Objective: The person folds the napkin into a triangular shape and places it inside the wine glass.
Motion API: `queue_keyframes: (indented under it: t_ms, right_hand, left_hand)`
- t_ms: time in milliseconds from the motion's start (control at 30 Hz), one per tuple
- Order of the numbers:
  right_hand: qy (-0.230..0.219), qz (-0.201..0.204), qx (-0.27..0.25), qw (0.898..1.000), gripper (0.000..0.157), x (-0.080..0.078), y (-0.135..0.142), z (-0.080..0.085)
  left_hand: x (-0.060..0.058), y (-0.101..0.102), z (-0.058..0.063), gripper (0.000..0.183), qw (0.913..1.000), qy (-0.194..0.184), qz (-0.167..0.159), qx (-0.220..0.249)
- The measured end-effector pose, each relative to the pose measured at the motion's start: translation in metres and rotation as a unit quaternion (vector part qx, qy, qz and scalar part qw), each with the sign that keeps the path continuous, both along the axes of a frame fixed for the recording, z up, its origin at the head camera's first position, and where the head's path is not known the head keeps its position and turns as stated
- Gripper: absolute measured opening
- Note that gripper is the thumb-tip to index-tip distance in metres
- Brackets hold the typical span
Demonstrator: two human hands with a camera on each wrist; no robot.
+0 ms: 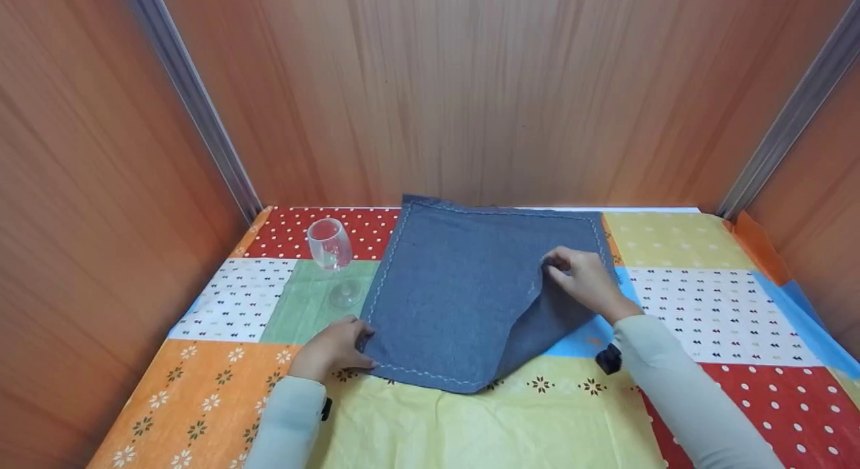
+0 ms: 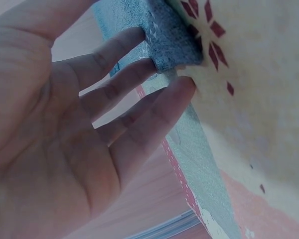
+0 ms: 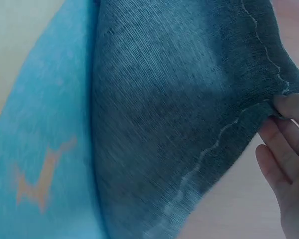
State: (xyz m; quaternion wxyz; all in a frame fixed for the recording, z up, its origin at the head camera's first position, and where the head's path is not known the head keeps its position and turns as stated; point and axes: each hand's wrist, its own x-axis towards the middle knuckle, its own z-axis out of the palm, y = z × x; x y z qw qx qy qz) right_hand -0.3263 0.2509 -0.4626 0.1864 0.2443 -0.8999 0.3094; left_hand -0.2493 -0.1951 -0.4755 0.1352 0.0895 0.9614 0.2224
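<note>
Left panel (image 1: 101,187): Wood-grained boarding stood along the left side of a patchwork-covered bench (image 1: 510,429).
Left hand (image 1: 332,351): Extending from the lower left in a pale left sleeve (image 1: 289,415), it reached rightward to the near left corner of a grey cloth (image 1: 443,294), the thumb set apart from the fingers on the side nearer the person.
Left grip: Loose; the fingers were spread and fairly straight, with tips at the cloth's edge and not wrapped round it.
Glass (image 1: 330,250): A clear, stemmed piece stood upright on a green patch beyond the left hand, just beside the cloth's left edge.
Grey cloth, position: It lay across the middle of the bench between both hands, flat on the left, its near right part lifted.
Grey cloth, direction: The left edge ran away from the person, leaning slightly right; the far edge ran nearly left to right along the bench's back. The raised corner pointed up, its underside showing below.
Long axis: The sides looked close to equal, so none could be told.
Right hand (image 1: 584,281): Extending from the lower right in a pale right sleeve (image 1: 678,381), it angled up and leftward above the cloth.
Right grip: Closed in a pinch, thumb against fingers, on the raised corner.
Right panel (image 1: 806,254): Matching boarding stood at the far right.
</note>
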Motion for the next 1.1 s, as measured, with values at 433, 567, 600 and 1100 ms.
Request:
queue_keyframes:
  t_ms: [433,567,600,1100]
  right_hand:
    - [-0.220,-0.027,0.041,0.974,0.030,-0.017,-0.011,-0.044]
    - [-0.228,-0.050,0.072,0.970,0.033,-0.015,0.001,-0.041]
    - [-0.227,-0.056,0.077,0.969,0.032,-0.015,0.004,-0.041]
    - [-0.149,-0.101,0.013,0.984,0.017,-0.022,0.012,-0.033]
  left_hand:
    - [-0.001,0.001,-0.003,0.062,1.0000,-0.003,-0.001,0.006]
    - [-0.001,0.000,-0.003,0.062,1.0000,-0.002,0.001,0.006]
    - [-0.001,0.000,-0.002,0.062,1.0000,-0.001,0.001,0.007]
    - [0.000,-0.001,-0.002,0.061,0.9999,0.009,-0.009,0.002]
